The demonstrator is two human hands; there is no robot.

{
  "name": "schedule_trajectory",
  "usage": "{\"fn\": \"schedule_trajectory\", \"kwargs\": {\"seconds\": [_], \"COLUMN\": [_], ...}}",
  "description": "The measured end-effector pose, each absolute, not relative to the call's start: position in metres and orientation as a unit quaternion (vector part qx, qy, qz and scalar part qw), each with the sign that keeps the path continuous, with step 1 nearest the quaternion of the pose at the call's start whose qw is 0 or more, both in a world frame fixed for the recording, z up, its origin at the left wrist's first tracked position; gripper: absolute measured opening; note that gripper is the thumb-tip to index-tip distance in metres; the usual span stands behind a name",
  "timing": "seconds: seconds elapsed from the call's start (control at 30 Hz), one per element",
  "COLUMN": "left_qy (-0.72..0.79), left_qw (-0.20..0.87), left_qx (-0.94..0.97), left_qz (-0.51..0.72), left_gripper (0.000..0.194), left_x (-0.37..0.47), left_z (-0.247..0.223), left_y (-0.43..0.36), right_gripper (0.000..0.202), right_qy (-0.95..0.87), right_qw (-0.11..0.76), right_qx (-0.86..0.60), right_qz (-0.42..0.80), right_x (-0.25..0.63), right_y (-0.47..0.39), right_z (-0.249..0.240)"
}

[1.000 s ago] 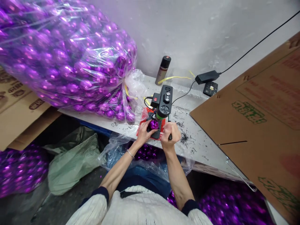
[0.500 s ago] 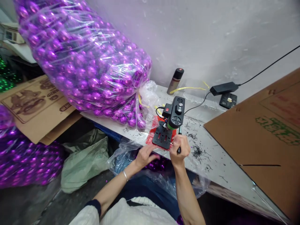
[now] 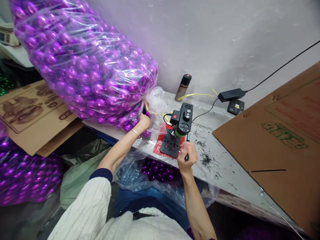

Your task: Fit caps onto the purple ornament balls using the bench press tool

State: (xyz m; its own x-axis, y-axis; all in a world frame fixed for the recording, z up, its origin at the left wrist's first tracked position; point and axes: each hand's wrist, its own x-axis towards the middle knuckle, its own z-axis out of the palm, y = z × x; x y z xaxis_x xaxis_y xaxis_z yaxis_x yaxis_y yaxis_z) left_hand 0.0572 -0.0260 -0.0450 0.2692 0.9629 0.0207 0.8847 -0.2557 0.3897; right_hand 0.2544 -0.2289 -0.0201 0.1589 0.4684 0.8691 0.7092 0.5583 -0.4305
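My left hand is at the lower end of a big clear plastic bag packed with shiny purple balls, close to its tied neck. The fingers point away from me and are hidden, so whether they hold a ball is unclear. My right hand is closed round the black-handled lever of a small black bench machine. The machine has a green ring, a slotted black base and a red sheet beneath it. Below the table edge, more purple balls lie in an open clear bag.
A spray can and a black power adapter stand near the wall. Black scraps litter the table. A large cardboard box borders the right; flattened cardboard and another purple bag are left.
My left hand has moved from in front of the machine's base up and left to the bag of purple balls. My right hand stays on the lever. The view has shifted slightly.
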Motion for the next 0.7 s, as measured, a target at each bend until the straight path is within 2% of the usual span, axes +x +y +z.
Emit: {"fn": "schedule_trajectory", "kwargs": {"seconds": [0.07,0.17,0.27,0.37,0.5,0.6,0.7], "left_qy": [0.589,0.563,0.501,0.433,0.370,0.350,0.357], "left_qw": [0.153,0.186,0.340,0.527,0.656,0.695,0.703], "left_qx": [0.787,0.795,0.739,0.582,0.387,0.298,0.257], "left_qz": [0.097,0.125,0.296,0.442,0.532,0.553,0.559], "left_gripper": [0.017,0.039,0.062,0.072,0.065,0.056,0.058], "left_x": [0.052,0.040,0.029,0.027,0.044,0.068,0.093], "left_z": [-0.038,-0.029,-0.027,-0.036,-0.057,-0.074,-0.089], "left_y": [-0.027,-0.035,-0.055,-0.087,-0.136,-0.165,-0.181], "right_gripper": [0.024,0.023,0.023,0.023,0.024,0.026,0.029], "right_qy": [-0.644,-0.646,-0.644,-0.647,-0.648,-0.644,-0.635], "right_qw": [0.605,0.603,0.604,0.603,0.598,0.601,0.604], "right_qx": [-0.458,-0.457,-0.458,-0.455,-0.461,-0.463,-0.474], "right_qz": [-0.097,-0.099,-0.103,-0.106,-0.100,-0.095,-0.085], "right_x": [0.255,0.255,0.255,0.256,0.256,0.257,0.259], "right_y": [-0.229,-0.228,-0.228,-0.228,-0.229,-0.228,-0.225], "right_z": [-0.020,-0.021,-0.021,-0.021,-0.018,-0.011,0.003]}}
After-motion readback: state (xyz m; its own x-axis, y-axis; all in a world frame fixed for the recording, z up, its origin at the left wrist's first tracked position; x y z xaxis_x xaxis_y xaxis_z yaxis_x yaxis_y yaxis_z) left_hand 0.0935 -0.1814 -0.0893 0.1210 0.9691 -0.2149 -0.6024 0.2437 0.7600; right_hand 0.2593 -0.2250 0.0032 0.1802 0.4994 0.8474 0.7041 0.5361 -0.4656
